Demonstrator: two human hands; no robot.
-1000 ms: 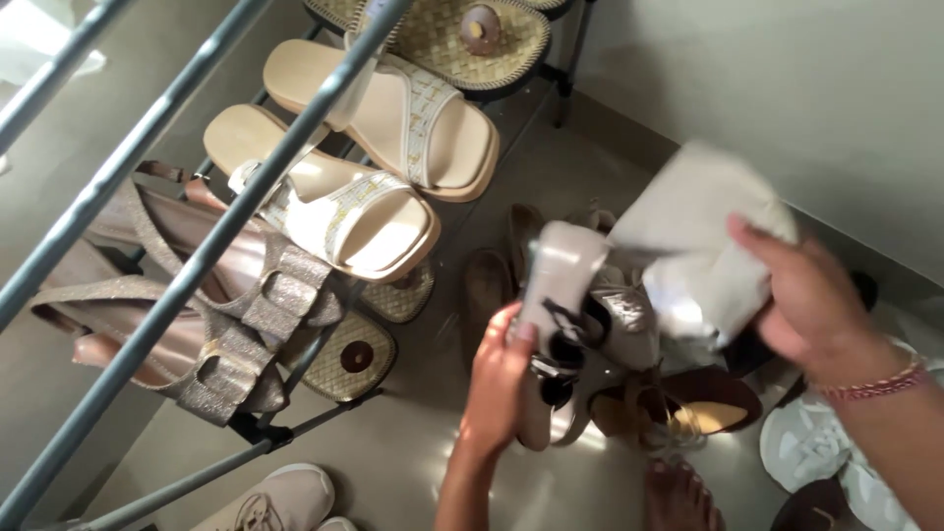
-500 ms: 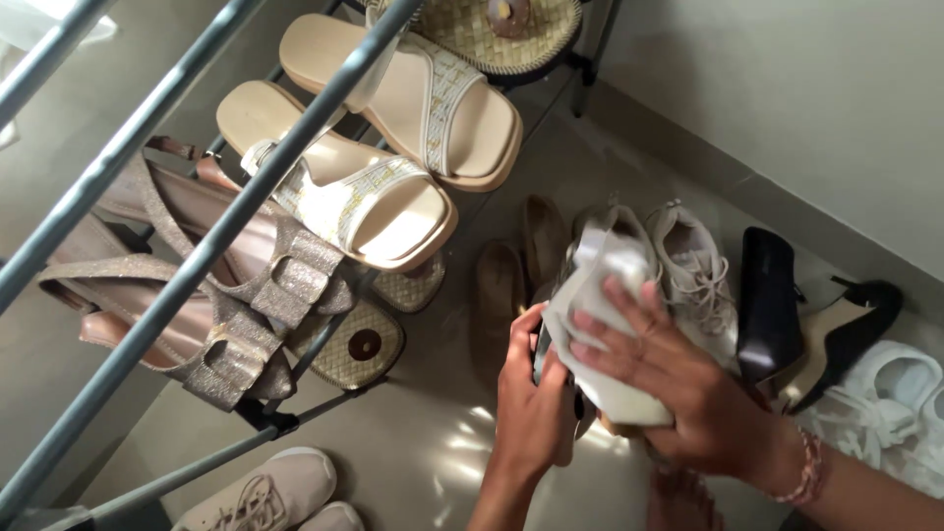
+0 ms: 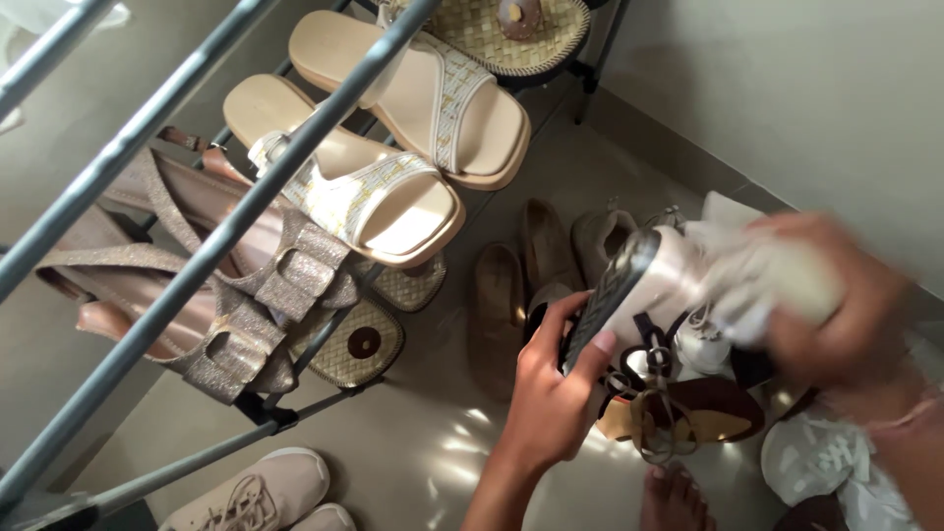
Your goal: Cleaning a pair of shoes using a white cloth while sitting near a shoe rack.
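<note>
A: Two hands on one sandal [image 3: 629, 295], is that it?

B: Yes. The left hand [image 3: 556, 393] is clamped on its dark-soled end, low and nearer the body. The sandal's long axis runs up and right from there towards the right hand [image 3: 836, 305].

A: And that one?

B: Closed round a pale cloth [image 3: 767, 280] pressed against the sandal (blurred, though), above the floor shoes [image 3: 521, 285].

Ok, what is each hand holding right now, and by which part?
The left hand grips a strappy sandal by the end of its sole. The right hand, blurred, presses a white cloth against the sandal's upper side.
</note>
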